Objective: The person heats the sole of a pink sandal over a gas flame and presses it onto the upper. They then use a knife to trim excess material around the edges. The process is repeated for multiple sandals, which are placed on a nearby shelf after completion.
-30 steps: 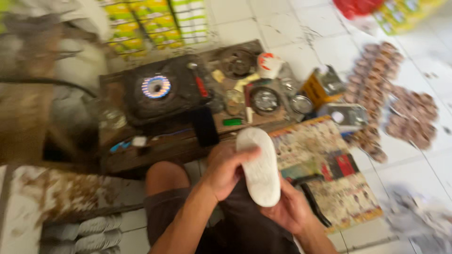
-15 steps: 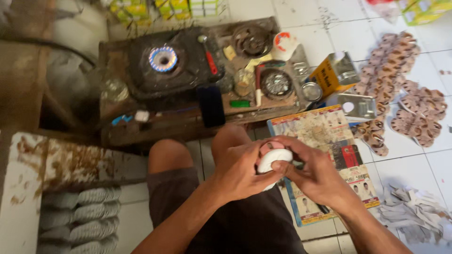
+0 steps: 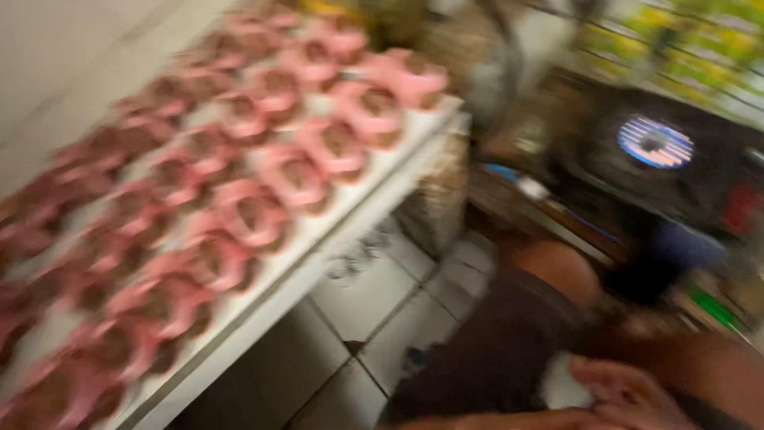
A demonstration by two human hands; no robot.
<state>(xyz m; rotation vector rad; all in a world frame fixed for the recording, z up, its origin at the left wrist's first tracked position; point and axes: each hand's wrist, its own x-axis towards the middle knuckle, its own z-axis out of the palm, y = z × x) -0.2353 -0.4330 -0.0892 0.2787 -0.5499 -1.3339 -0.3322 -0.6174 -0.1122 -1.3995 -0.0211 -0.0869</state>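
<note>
View heavily blurred. One hand [image 3: 629,394] at the lower right edge, fingers resting on a white object [image 3: 567,382] on the lap; which hand, and its grip, cannot be told. Pink-strapped sandals [image 3: 239,199] fill a white board [image 3: 334,247] at left. Lit gas stove [image 3: 654,143] at upper right.

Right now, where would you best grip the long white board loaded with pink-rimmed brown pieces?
Probably by the long white board's bare near edge, coming from the tiled-floor side, both hands spread apart underneath. The pink-rimmed brown pieces cover its top, so gripping from above would disturb them.
</note>
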